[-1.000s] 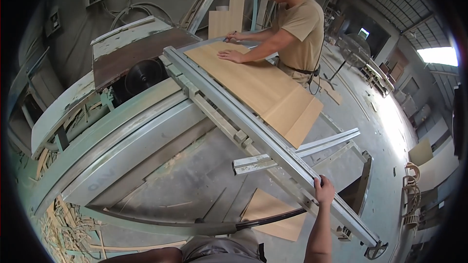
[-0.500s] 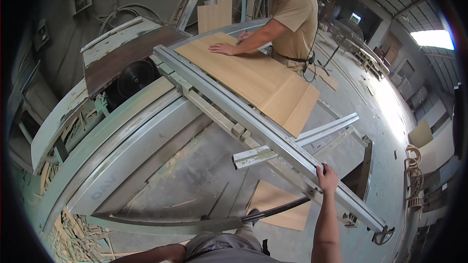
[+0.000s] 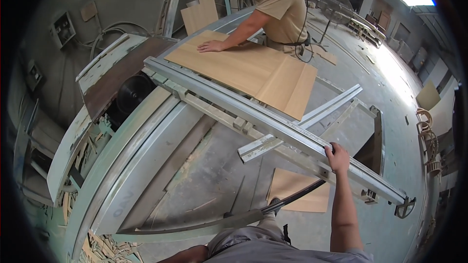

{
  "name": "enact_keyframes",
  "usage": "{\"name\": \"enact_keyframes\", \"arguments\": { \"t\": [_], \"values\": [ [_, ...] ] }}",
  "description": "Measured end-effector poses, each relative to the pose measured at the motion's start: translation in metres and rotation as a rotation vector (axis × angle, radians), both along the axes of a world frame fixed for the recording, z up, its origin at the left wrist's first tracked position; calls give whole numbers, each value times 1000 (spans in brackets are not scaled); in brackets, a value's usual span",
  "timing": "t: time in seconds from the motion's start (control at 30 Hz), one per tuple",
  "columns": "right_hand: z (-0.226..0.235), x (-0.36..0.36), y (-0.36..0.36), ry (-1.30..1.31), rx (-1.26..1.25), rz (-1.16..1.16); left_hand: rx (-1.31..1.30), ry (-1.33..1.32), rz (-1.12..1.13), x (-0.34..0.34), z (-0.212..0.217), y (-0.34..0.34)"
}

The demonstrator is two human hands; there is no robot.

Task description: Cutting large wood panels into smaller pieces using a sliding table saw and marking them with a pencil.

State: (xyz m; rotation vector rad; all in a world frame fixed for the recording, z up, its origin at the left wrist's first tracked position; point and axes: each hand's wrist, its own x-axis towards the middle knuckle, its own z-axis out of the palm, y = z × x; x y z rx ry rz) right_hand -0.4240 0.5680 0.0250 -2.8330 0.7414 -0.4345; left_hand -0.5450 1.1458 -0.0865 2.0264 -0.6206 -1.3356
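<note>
My right hand [image 3: 337, 157] grips the long grey metal fence rail [image 3: 253, 117] of a sliding table saw near its close end. My left forearm shows only at the bottom edge; the hand itself is out of view. A large tan plywood sheet [image 3: 253, 70] lies on the far side of the rail. A co-worker in a tan shirt [image 3: 282, 5] stands behind it with a hand [image 3: 210, 46] pressed flat on the sheet. The round saw blade [image 3: 132, 91] sits to the left in the pale green saw body [image 3: 141, 146].
A smaller plywood piece [image 3: 297, 190] lies on the concrete floor under the rail. A grey support arm [image 3: 312, 117] crosses beneath the sheet. Wood offcuts [image 3: 97, 248] pile at the lower left. Boards [image 3: 202, 0] lean on the back wall. Curved wooden parts [image 3: 429, 136] stack at right.
The view has shifted closer to the saw and down. The rail and plywood sheet have slid toward the left, with my right hand still on the rail.
</note>
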Motion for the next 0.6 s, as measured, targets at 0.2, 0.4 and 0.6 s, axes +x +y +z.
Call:
{"name": "enact_keyframes", "arguments": {
  "t": [0.2,0.4,0.6],
  "values": [
    [-1,0,3,-11,-11,-2,154,152,116,10,72,-16],
    [-3,6,4,-18,1,9,169,203,131,28,75,-37],
    [-6,3,3,-85,-41,25,165,212,131,36,68,-51]
  ]
}}
